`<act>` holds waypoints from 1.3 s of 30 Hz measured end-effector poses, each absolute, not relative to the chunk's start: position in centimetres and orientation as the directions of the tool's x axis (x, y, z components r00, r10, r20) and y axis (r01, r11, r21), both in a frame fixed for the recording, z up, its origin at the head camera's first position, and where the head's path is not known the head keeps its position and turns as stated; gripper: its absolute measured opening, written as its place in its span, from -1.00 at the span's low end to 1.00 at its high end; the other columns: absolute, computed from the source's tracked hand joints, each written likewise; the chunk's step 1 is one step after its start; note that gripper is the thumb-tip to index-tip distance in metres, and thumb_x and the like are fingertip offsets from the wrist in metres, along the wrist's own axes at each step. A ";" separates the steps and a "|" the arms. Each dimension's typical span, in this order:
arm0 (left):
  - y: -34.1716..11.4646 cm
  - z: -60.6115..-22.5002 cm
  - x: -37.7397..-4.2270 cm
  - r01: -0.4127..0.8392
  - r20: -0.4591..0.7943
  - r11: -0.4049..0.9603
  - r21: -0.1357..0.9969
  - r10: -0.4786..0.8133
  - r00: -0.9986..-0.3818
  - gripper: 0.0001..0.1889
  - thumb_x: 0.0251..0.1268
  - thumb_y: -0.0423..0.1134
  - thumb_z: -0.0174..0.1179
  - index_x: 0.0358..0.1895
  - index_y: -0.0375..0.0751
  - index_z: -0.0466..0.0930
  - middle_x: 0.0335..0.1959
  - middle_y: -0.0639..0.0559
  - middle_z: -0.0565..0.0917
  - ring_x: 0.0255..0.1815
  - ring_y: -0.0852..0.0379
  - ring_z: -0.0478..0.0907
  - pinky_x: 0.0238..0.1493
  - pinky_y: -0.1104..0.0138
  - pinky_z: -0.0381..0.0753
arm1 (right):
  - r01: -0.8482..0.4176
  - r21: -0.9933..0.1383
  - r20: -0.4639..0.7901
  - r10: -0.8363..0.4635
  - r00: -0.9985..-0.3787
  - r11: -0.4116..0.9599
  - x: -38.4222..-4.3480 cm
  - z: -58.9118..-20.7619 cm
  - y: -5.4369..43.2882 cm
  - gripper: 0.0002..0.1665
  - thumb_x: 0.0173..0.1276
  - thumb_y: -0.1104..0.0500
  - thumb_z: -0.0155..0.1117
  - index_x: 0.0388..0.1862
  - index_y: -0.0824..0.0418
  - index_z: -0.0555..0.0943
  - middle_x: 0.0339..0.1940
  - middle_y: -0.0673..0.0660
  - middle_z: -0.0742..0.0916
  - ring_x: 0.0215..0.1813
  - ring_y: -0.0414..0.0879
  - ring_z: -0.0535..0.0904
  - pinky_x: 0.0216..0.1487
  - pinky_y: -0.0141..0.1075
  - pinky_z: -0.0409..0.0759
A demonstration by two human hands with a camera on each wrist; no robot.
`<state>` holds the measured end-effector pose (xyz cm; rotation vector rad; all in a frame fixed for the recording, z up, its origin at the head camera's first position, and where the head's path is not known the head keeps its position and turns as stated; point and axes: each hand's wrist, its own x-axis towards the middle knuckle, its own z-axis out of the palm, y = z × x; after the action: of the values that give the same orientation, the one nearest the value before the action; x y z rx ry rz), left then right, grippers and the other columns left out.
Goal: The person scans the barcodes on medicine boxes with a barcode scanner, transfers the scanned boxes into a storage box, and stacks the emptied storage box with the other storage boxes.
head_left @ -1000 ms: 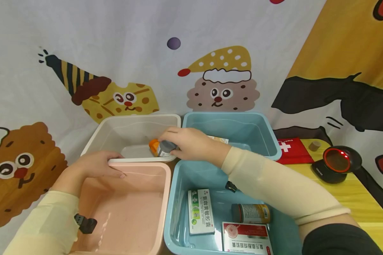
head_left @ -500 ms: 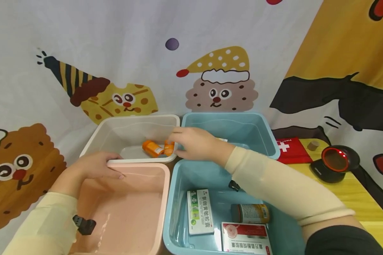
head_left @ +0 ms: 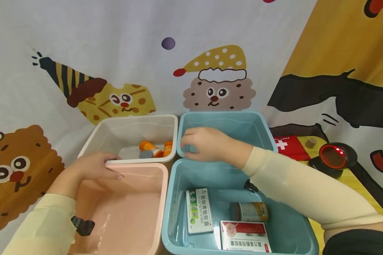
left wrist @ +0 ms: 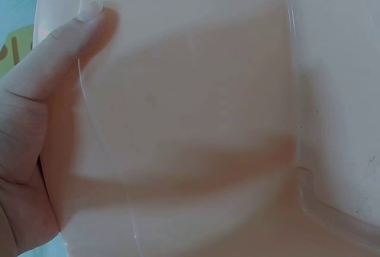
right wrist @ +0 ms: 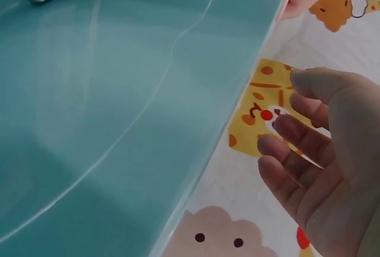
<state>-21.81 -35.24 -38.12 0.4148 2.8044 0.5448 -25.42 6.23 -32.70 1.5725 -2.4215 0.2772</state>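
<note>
My left hand (head_left: 94,164) holds the far rim of the pink bin (head_left: 164,209), thumb on the inner wall; its other fingers are hidden behind the wall. The thumb (left wrist: 71,43) also shows in the left wrist view. My right hand (head_left: 205,143) hovers over the left part of the far blue bin (head_left: 268,136), fingers loosely bent; in the right wrist view nothing lies in its palm. Orange pill bottles (head_left: 167,148) lie in the off-white bin (head_left: 87,141), with a grey cap (head_left: 146,154) beside them.
The near blue bin (head_left: 167,212) holds a green-and-white medicine box (head_left: 199,211), a brown bottle (head_left: 251,211) and a red-and-white box (head_left: 245,236). At right stand a scanner (head_left: 336,156), a red first-aid pouch (head_left: 290,148) and a small cork-coloured piece (head_left: 311,143). A printed curtain hangs behind.
My right hand lets go of the grey-capped pill bottle in the off-white bin and moves right, over the far blue bin. My left hand stays on the pink rim.
</note>
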 end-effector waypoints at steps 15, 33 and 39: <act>-35.2 -37.8 -21.5 0.208 -0.204 0.900 0.382 0.302 -0.931 -0.30 0.09 0.19 0.61 0.20 -0.17 0.68 -0.10 0.07 0.76 -0.08 -0.03 0.63 0.07 -0.25 0.63 | -0.795 -0.323 -0.150 -0.857 -0.494 0.514 -21.0 -34.1 9.6 -0.80 0.43 -0.03 0.52 -0.27 -0.12 0.62 -0.54 -0.18 0.59 -0.51 -0.30 0.43 -0.42 -0.31 0.46; -35.3 -37.9 -21.7 0.225 -0.197 0.897 0.379 0.316 -0.928 -0.32 0.12 0.20 0.59 0.20 -0.15 0.69 -0.12 0.10 0.76 -0.09 0.00 0.64 0.08 -0.22 0.64 | -0.605 -0.165 -0.630 -0.556 -0.543 0.779 -20.6 -40.8 10.1 -0.39 -0.01 -0.03 0.80 -0.01 0.07 0.70 -0.20 -0.11 0.73 -0.16 -0.20 0.59 0.04 -0.20 0.62; -35.2 -37.9 -21.6 0.216 -0.203 0.893 0.394 0.314 -0.928 -0.32 0.11 0.21 0.59 0.20 -0.13 0.70 -0.13 0.11 0.76 -0.10 0.01 0.64 0.07 -0.20 0.65 | -0.636 -0.073 -0.689 -0.500 -0.525 0.768 -20.0 -41.8 10.2 -0.39 -0.13 0.08 0.90 -0.14 0.01 0.68 -0.31 -0.16 0.68 -0.22 -0.22 0.57 -0.03 -0.25 0.61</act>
<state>-21.64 -35.24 -37.85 0.3988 2.7983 0.5384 -20.04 10.23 -41.78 1.3625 -3.6128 -0.3918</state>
